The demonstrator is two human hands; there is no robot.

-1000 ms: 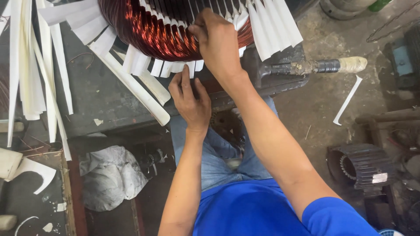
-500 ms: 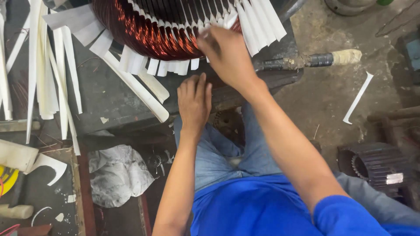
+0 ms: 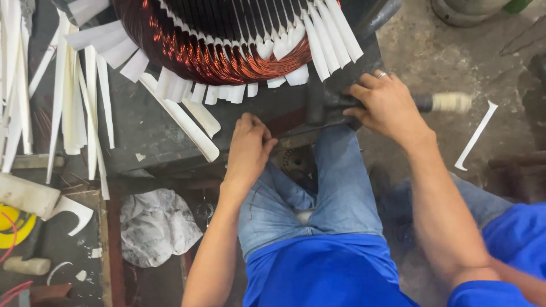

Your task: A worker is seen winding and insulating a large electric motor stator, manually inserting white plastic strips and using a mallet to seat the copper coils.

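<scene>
Right hand (image 3: 387, 108) wraps around the dark handle of a hammer with a pale grip end (image 3: 449, 102), just below-right of the big round copper-wound stator with white paper slot strips (image 3: 227, 45). Left hand (image 3: 247, 150) curled closed below the stator, at the dark bench edge (image 3: 148, 136); whether it holds anything, can't tell. Crumpled white rag (image 3: 156, 227) well below-left of the stator.

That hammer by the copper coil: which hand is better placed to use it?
The right hand: it is already wrapped around the hammer handle. The left hand rests on the bench edge below the copper winding, holding no tool.
</scene>
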